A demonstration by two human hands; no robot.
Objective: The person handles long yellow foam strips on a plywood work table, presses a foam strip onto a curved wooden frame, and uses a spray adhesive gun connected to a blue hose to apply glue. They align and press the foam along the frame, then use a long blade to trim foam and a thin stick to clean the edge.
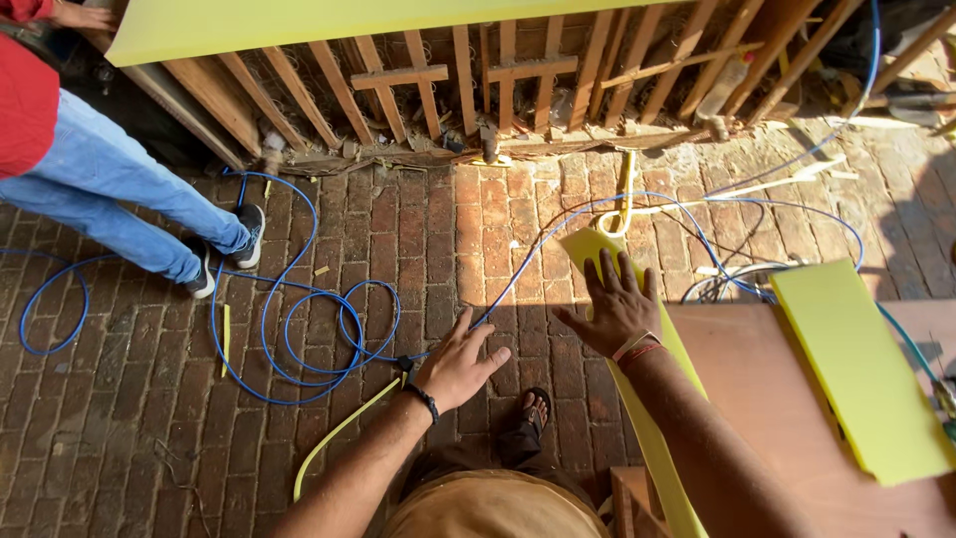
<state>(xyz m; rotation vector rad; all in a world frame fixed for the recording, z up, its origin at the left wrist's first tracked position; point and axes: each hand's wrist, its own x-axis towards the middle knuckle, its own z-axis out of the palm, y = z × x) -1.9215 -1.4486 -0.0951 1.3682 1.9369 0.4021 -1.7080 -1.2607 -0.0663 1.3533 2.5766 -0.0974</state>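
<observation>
Nearest the camera, the right hand [615, 304] lies flat, fingers spread, pressing on the long yellow-green strip [652, 418] that leans against the plywood bench [767, 399]; it grips nothing. The left hand [458, 367] hovers open and empty just beside it. Keep the palm flat and bring the left hand onto the strip's edge for control. Beyond, blue cable [299, 329] loops across the brick floor [119, 399].

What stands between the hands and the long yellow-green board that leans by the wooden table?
Nothing visible does. The right hand already lies flat on the long yellow-green board. The left hand hovers beside it over the red brick floor, with only open air between.
</observation>
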